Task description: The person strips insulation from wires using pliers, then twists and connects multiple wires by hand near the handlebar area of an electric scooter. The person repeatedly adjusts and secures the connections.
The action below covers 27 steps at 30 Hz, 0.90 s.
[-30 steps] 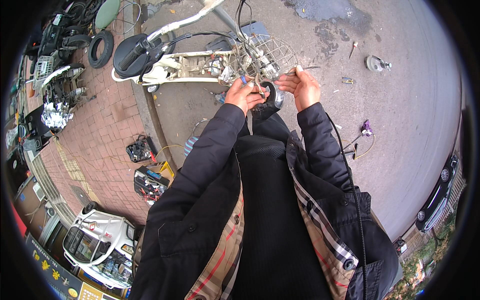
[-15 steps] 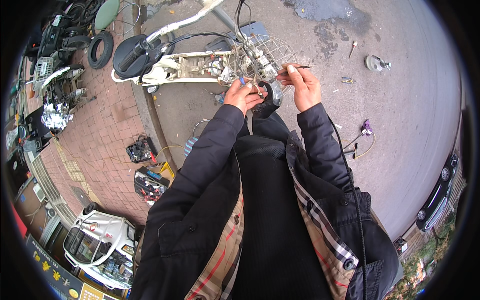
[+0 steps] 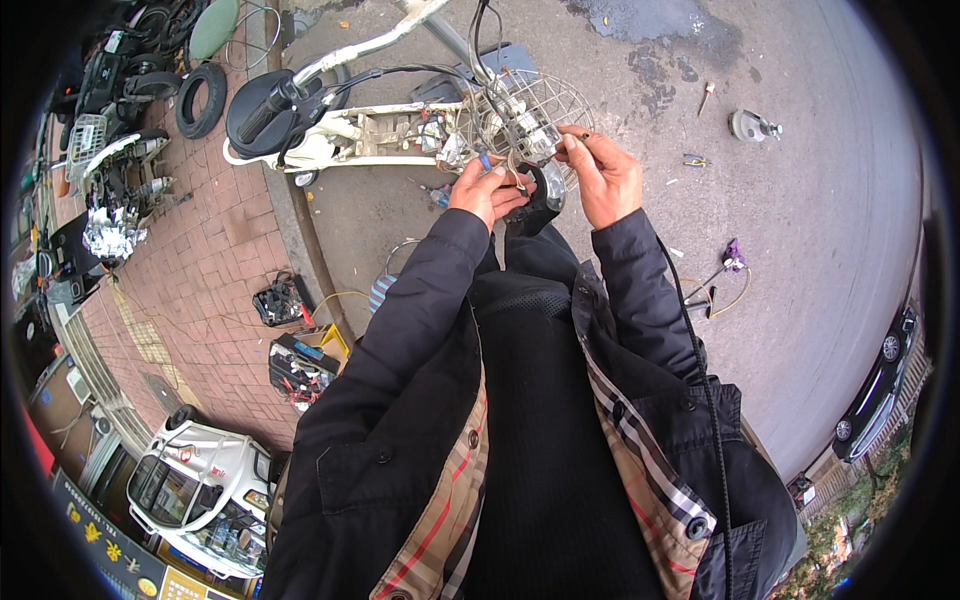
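Note:
My left hand [image 3: 482,192] is closed around thin light-coloured wires [image 3: 511,163] at the front of a partly stripped white scooter [image 3: 345,140]. A small blue piece [image 3: 485,160] shows by its fingertips. To its right, my right hand [image 3: 606,178] pinches a small dark piece [image 3: 585,136], mostly hidden by the fingers. Its fingertips are beside the scooter's exposed wiring unit [image 3: 532,138]. Below the wires, between the hands, hangs a headlight [image 3: 553,186] in a black housing. A wire basket [image 3: 560,95] stands just beyond the hands.
Pliers [image 3: 695,160], a clear jar [image 3: 745,126] and a brush-like tool [image 3: 707,97] lie on the pavement to the right. A tool with a purple part [image 3: 734,256] lies nearer. Tool boxes [image 3: 300,370] and a loose tyre [image 3: 201,100] are on the brick sidewalk, left of the curb.
My right hand has turned slightly, and the dark piece that stuck out to the right now shows only as a short end. My left hand stays at the wires.

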Available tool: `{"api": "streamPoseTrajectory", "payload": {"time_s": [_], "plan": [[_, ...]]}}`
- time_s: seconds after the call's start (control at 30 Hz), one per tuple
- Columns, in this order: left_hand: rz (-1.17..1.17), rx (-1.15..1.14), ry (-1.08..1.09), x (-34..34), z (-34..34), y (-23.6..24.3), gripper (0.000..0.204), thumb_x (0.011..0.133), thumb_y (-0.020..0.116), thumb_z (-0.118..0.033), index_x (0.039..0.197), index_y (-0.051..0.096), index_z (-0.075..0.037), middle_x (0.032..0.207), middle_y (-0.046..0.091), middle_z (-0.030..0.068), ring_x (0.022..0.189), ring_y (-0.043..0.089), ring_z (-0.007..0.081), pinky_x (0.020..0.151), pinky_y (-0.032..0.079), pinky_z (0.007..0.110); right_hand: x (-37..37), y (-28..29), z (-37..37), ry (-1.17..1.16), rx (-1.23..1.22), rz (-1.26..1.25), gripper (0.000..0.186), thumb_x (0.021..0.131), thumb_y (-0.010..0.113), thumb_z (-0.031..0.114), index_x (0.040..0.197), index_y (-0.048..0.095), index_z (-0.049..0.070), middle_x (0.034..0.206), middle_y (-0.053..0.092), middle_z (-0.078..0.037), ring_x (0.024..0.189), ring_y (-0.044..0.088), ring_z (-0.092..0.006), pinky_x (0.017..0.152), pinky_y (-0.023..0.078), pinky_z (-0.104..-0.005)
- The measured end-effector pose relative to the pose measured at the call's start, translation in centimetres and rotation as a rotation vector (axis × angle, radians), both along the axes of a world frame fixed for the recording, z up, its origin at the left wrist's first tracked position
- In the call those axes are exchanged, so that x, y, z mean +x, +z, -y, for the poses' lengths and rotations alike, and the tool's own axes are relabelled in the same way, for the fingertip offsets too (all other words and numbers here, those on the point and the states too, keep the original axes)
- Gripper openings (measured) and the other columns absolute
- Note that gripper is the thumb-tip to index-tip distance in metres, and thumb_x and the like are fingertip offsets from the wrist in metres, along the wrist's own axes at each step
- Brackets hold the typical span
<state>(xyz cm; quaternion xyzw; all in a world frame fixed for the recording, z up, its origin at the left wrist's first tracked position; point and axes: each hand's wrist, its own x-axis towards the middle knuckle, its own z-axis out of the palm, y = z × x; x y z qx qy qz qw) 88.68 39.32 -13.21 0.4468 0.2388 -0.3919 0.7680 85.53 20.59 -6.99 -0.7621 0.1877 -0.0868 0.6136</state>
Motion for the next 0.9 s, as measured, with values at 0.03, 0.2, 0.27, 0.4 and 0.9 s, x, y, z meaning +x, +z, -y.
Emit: {"api": "streamPoseTrajectory", "payload": {"time_s": [0.03, 0.2, 0.27, 0.4, 0.9], "plan": [[0.001, 0.0, -0.001, 0.0, 0.0, 0.0, 0.022, 0.104, 0.048, -0.011, 0.125, 0.047, -0.005, 0.11, 0.067, 0.0238, 0.104, 0.07, 0.0401, 0.088, 0.059, 0.046, 0.0, 0.0, 0.0, 0.003, -0.016, 0.008, 0.019, 0.096, 0.067, 0.011, 0.109, 0.073, -0.002, 0.088, 0.074, -0.012, 0.08, 0.072, -0.0142, 0.071, 0.055, -0.0277], [0.0, 0.006, -0.003, 0.1, 0.1, 0.2, 0.022, 0.104, 0.047, -0.012, 0.125, 0.047, -0.005, 0.11, 0.067, 0.0237, 0.105, 0.07, 0.0396, 0.089, 0.059, 0.045, 0.0, -0.1, 0.1, -0.004, 0.049, -0.044, 0.021, 0.098, 0.066, 0.016, 0.102, 0.073, -0.003, 0.084, 0.073, -0.011, 0.075, 0.07, -0.014, 0.069, 0.054, -0.0278], [0.009, 0.005, -0.01, 0.1, 0.1, 0.2, 0.021, 0.104, 0.047, -0.012, 0.124, 0.047, -0.005, 0.111, 0.067, 0.0238, 0.105, 0.07, 0.0394, 0.089, 0.059, 0.045, -0.1, -0.1, 0.2, -0.02, 0.22, -0.104, 0.024, 0.099, 0.066, 0.019, 0.099, 0.073, -0.004, 0.082, 0.073, -0.01, 0.073, 0.069, -0.0142, 0.067, 0.054, -0.0276], [0.007, 0.001, -0.015, 0.2, 0.1, 0.3, 0.022, 0.104, 0.047, -0.012, 0.124, 0.047, -0.004, 0.111, 0.067, 0.024, 0.106, 0.069, 0.0393, 0.09, 0.059, 0.045, 0.0, -0.3, 0.4, -0.033, 0.372, -0.173, 0.027, 0.1, 0.065, 0.021, 0.095, 0.071, -0.005, 0.081, 0.072, -0.01, 0.07, 0.068, -0.0145, 0.066, 0.054, -0.0275], [-0.009, -0.01, -0.01, 0.2, 0.0, 0.0, 0.023, 0.104, 0.047, -0.013, 0.125, 0.047, -0.004, 0.113, 0.067, 0.0245, 0.106, 0.069, 0.0398, 0.09, 0.059, 0.046, 0.2, -1.5, 0.9, -0.086, 0.452, -0.22, 0.027, 0.099, 0.067, 0.022, 0.094, 0.072, -0.004, 0.079, 0.072, -0.01, 0.067, 0.069, -0.0153, 0.063, 0.055, -0.0281]]}}
